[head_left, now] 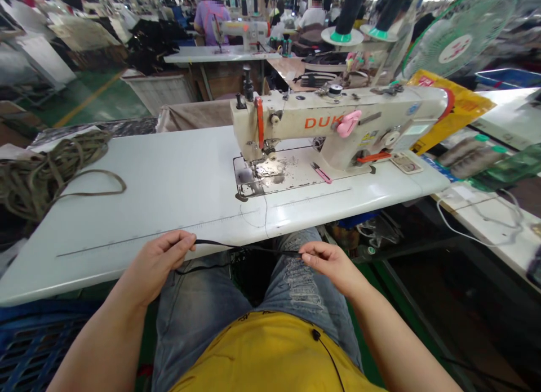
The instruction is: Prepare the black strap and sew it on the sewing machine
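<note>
A thin black strap stretches between my two hands, just off the front edge of the sewing table. My left hand pinches one part of it, and a loose length loops below that hand. At the other end my right hand grips the strap between thumb and fingers. The strap sags slightly and twists near the middle. Beyond it stands a white sewing machine, its needle area lit, with thread trailing toward the table's front edge. Pink-handled thread snips lie on the machine bed.
A pile of olive-brown straps lies at the table's left end. A blue plastic basket stands low at the left. To the right are thread cones, a yellow bag and a green fan. People sit at machines farther back.
</note>
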Demonstrator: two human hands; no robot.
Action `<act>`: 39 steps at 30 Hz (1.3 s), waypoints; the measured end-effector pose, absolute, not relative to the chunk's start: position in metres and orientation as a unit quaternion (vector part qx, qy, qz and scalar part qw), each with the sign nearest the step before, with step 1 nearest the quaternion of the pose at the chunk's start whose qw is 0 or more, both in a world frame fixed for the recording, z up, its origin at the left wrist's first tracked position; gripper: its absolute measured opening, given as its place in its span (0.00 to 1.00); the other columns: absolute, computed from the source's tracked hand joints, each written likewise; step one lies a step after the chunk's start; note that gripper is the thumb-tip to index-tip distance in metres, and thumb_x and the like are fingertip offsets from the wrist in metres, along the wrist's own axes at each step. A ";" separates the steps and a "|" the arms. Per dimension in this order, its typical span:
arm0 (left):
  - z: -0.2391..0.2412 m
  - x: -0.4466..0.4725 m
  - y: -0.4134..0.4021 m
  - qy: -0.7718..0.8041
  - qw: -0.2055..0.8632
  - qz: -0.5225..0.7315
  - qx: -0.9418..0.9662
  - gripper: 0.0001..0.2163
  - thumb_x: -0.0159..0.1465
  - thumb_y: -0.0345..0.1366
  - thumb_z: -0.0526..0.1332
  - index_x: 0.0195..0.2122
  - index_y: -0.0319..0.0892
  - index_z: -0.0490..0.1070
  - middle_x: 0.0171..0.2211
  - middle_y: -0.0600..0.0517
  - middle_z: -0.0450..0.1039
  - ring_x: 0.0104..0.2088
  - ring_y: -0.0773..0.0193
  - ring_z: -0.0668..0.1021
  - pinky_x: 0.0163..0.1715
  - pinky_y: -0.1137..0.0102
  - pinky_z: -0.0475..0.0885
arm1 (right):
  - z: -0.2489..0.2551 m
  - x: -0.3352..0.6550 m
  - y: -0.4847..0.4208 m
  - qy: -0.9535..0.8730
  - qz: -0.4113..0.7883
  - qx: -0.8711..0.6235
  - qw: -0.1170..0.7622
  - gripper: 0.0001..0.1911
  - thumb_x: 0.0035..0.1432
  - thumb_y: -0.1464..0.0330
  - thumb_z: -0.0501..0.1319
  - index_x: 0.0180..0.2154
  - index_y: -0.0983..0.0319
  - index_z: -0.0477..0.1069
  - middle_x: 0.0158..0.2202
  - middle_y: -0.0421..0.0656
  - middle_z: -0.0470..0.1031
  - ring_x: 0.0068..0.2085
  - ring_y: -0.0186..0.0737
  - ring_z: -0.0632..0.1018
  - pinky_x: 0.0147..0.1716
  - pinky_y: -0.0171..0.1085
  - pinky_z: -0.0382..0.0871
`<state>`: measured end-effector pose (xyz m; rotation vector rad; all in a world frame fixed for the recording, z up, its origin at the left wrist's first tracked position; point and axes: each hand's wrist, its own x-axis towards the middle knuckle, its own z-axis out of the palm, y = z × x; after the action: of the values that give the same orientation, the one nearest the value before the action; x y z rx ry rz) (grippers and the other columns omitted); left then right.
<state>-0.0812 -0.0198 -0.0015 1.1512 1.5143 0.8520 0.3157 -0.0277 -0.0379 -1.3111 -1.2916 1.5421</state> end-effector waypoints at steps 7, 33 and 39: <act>0.013 -0.045 -0.024 0.555 0.587 0.330 0.489 0.18 0.66 0.52 0.65 0.35 0.40 0.77 0.21 0.59 0.54 0.22 0.71 0.56 0.24 0.73 0.49 | -0.043 0.342 -0.019 -0.628 0.326 -0.570 0.417 0.07 0.59 0.60 0.68 0.37 0.54 0.83 0.39 0.45 0.82 0.43 0.49 0.80 0.51 0.48 0.72; -0.004 0.037 -0.020 0.496 0.470 0.303 0.664 0.08 0.66 0.36 0.61 0.41 0.42 0.80 0.39 0.49 0.75 0.41 0.60 0.76 0.44 0.66 0.69 | -0.041 0.387 -0.019 -0.558 0.103 -0.721 0.398 0.18 0.58 0.54 0.60 0.38 0.60 0.81 0.37 0.49 0.80 0.36 0.48 0.78 0.40 0.45 0.74; 0.005 0.043 -0.025 0.519 0.528 0.283 0.610 0.12 0.66 0.42 0.60 0.39 0.40 0.79 0.35 0.50 0.74 0.28 0.66 0.71 0.27 0.71 0.63 | -0.045 0.385 -0.017 -0.578 0.090 -0.724 0.366 0.16 0.59 0.58 0.59 0.38 0.60 0.81 0.38 0.49 0.80 0.38 0.50 0.79 0.42 0.48 0.74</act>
<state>0.0427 -0.0247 0.0052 1.4571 1.2392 0.6769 0.3850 -0.0167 -0.0448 -1.8607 -1.4854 0.2317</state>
